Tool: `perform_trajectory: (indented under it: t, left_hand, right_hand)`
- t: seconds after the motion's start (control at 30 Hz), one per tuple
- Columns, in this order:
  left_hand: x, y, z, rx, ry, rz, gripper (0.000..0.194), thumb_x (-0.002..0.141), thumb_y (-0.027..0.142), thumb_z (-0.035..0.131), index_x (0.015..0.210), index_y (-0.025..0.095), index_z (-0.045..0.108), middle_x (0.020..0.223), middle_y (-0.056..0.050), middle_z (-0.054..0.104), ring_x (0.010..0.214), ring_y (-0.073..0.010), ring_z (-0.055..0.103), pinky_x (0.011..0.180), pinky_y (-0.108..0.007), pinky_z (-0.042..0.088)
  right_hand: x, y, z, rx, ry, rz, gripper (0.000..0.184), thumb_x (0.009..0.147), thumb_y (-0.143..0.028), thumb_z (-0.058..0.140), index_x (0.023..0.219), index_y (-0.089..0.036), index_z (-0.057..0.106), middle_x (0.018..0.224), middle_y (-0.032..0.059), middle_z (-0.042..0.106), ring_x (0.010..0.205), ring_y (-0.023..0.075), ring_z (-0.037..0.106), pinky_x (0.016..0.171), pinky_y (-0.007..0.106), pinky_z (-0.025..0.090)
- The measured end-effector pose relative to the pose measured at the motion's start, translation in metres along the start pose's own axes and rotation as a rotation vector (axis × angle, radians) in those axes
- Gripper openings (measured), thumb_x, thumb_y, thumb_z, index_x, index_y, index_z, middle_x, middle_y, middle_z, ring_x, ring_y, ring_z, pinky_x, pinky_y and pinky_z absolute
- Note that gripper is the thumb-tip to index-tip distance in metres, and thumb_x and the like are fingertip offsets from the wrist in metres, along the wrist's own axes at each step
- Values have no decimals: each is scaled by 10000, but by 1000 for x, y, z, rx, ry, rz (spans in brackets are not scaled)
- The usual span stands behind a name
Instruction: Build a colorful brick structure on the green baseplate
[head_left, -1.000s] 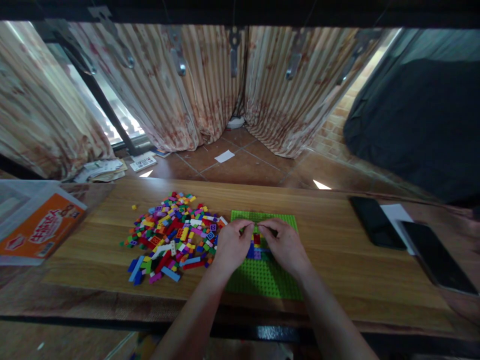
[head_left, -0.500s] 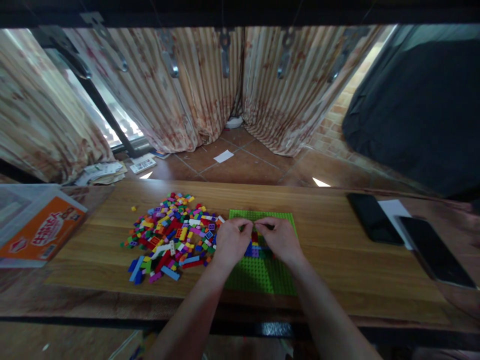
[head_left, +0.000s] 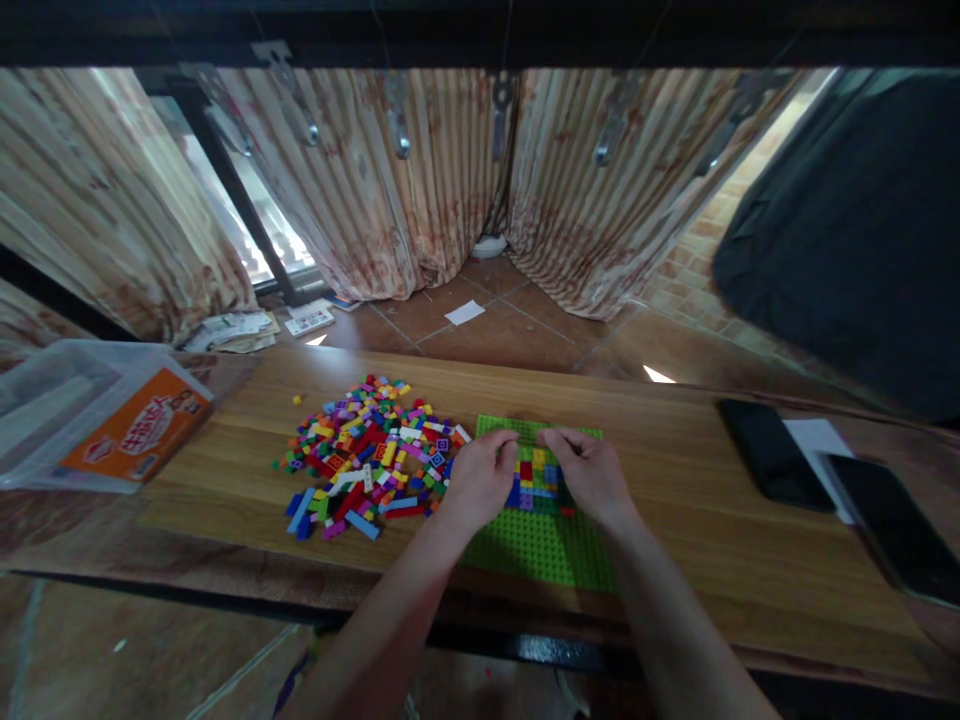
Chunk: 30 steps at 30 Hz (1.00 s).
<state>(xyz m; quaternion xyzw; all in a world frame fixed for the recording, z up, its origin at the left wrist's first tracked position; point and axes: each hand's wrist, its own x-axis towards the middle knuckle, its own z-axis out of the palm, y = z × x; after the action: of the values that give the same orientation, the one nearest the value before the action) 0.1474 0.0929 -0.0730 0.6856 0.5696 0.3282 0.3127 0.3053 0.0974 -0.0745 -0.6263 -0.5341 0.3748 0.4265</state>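
Observation:
A green studded baseplate (head_left: 538, 552) lies on the wooden table with its lower half bare. Across its upper middle sits a patch of joined toy bricks (head_left: 534, 482) in blue, red, yellow and purple. My left hand (head_left: 484, 478) is over the left side of the patch, its thumb and forefinger pressed together. Over the right side is my right hand (head_left: 592, 478), fingers curled in and tips close to the plate's upper part. Whatever either hand pinches, if anything, is hidden by the fingers.
Left of the plate spreads a heap of loose toy bricks (head_left: 367, 440). A clear plastic box (head_left: 112, 425) with an orange label stands at the far left. On the right lie a black phone (head_left: 772, 455), white paper (head_left: 821, 445) and another dark phone (head_left: 896, 525).
My hands are a little farther apart, so more of the joined bricks shows between them. The whole view has shifted and tilted slightly, showing more of the plastic box.

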Motion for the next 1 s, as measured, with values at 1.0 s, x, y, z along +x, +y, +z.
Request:
perform_trajectory:
  t: [1.0]
  left_hand:
    - [-16, -57, -132, 522, 60, -355, 184, 689, 339, 723, 800, 192, 731, 783, -39, 725, 754, -185, 644, 659, -259, 444]
  right_hand:
    - [-6, 22, -20, 27, 133, 49, 357, 753, -526, 667, 895, -209, 749, 915, 41, 746, 911, 243, 682, 842, 377, 549]
